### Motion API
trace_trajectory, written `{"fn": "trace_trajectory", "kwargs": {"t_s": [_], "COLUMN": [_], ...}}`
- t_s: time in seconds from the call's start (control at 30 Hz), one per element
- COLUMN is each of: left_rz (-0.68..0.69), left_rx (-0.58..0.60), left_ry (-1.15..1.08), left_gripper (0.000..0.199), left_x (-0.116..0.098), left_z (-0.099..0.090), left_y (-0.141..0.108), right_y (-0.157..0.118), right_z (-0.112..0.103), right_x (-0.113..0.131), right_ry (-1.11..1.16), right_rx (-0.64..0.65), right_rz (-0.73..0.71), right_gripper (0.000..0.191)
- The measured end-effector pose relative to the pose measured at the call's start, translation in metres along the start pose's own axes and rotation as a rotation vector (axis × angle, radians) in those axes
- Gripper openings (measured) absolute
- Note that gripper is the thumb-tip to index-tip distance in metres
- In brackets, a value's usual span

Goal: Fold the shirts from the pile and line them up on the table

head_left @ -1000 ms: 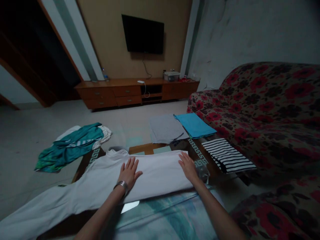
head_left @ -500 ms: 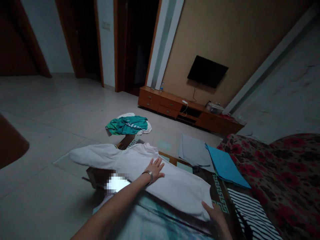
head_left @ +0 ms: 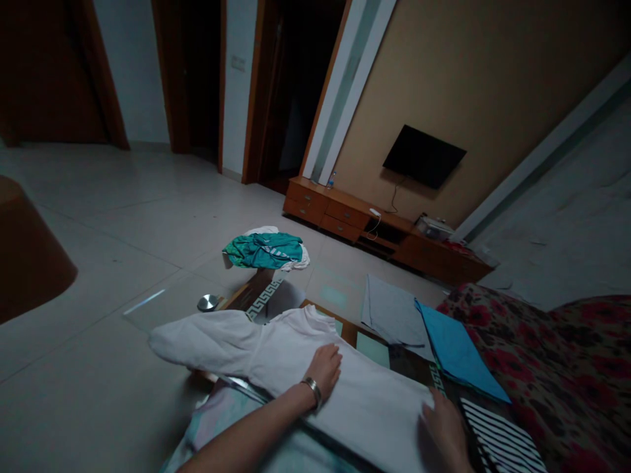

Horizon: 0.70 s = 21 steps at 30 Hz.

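Head-camera view of a tiled room, clock positions taken from the frame centre. At 3 to 4 o'clock stands a sofa (head_left: 582, 374) under a red floral cover. At 2 o'clock a low wooden TV cabinet (head_left: 345, 220) runs along the wall, below a wall-mounted television (head_left: 424, 156); dark doorways (head_left: 300, 85) open at 12 o'clock. At 6 o'clock is a glass-topped surface (head_left: 170, 309) with a Greek-key border and a wooden frame.

A white long-sleeved garment (head_left: 365, 401) lies spread on the surface at 6 o'clock, one sleeve (head_left: 202, 341) reaching towards 8 o'clock. Beside it at 4 o'clock are a folded grey cloth (head_left: 394, 312), a folded blue cloth (head_left: 458, 351) touching it, and a folded black-and-white striped garment (head_left: 503, 440). A crumpled teal-and-white bundle of clothing (head_left: 263, 251) lies beyond the surface at 11 o'clock.

The left hand (head_left: 325, 371) rests on the white garment, its fingers (head_left: 332, 361) released against the cloth. The right hand (head_left: 446, 430) lies at the garment's edge at 5 o'clock; whether its fingers (head_left: 436, 410) grasp the cloth cannot be told. A metal bangle (head_left: 311, 389) circles the left wrist.
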<state>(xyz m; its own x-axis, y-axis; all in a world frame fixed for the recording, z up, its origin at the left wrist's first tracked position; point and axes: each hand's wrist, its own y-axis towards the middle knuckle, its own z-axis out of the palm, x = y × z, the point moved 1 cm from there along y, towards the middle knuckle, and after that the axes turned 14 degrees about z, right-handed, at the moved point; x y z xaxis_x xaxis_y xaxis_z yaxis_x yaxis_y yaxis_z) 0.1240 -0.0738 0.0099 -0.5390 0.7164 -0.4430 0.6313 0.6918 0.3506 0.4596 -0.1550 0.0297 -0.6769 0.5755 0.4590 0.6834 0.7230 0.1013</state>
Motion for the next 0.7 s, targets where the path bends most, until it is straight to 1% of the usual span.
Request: {"fn": "trace_trajectory", "kwargs": {"t_s": [0.07,0.13,0.17,0.23,0.27,0.3,0.33,0.4,0.47,0.53,0.6,0.7], "left_rz": [-0.040,-0.084,-0.109,-0.163,-0.185,-0.200,-0.205,-0.201,-0.185,-0.166,-0.145,-0.132], "left_rx": [-0.030,-0.059,-0.069,-0.070,-0.059,-0.044,-0.028,-0.004,0.006,0.013,0.020,0.028], "left_ry": [0.016,0.053,0.087,0.180,0.232,0.280,0.317,0.369,0.393,0.399,0.396,0.391], "left_gripper": [0.026,0.025,0.025,0.025,0.028,0.032,0.039,0.049,0.054,0.057,0.060,0.064], "left_x": [0.015,0.033,0.043,0.060,0.068,0.075,0.081,0.091,0.098,0.104,0.110,0.116], "left_z": [-0.020,-0.042,-0.052,-0.067,-0.072,-0.075,-0.075,-0.073,-0.069,-0.066,-0.066,-0.068], "left_y": [-0.012,-0.025,-0.031,-0.042,-0.047,-0.051,-0.054,-0.059,-0.060,-0.060,-0.059,-0.058], "right_y": [-0.012,-0.025,-0.031,-0.040,-0.042,-0.044,-0.044,-0.041,-0.034,-0.027,-0.020,-0.013], "right_z": [0.025,0.053,0.068,0.093,0.104,0.113,0.122,0.134,0.142,0.146,0.148,0.151], "right_x": [0.073,0.148,0.183,0.239,0.260,0.275,0.285,0.291,0.284,0.277,0.277,0.295], "right_ry": [0.069,0.132,0.151,0.165,0.150,0.121,0.074,-0.061,-0.182,-0.244,-0.264,-0.237], "right_rx": [0.090,0.175,0.212,0.225,0.227,0.227,0.227,0.232,0.236,0.243,0.251,0.274], "right_rz": [-0.292,-0.495,-0.560,-0.610,-0.627,-0.630,-0.620,-0.511,-0.350,-0.242,-0.235,-0.290], "right_gripper": [0.035,0.036,0.037,0.038,0.040,0.040,0.038,0.026,0.018,0.019,0.018,0.016]}}
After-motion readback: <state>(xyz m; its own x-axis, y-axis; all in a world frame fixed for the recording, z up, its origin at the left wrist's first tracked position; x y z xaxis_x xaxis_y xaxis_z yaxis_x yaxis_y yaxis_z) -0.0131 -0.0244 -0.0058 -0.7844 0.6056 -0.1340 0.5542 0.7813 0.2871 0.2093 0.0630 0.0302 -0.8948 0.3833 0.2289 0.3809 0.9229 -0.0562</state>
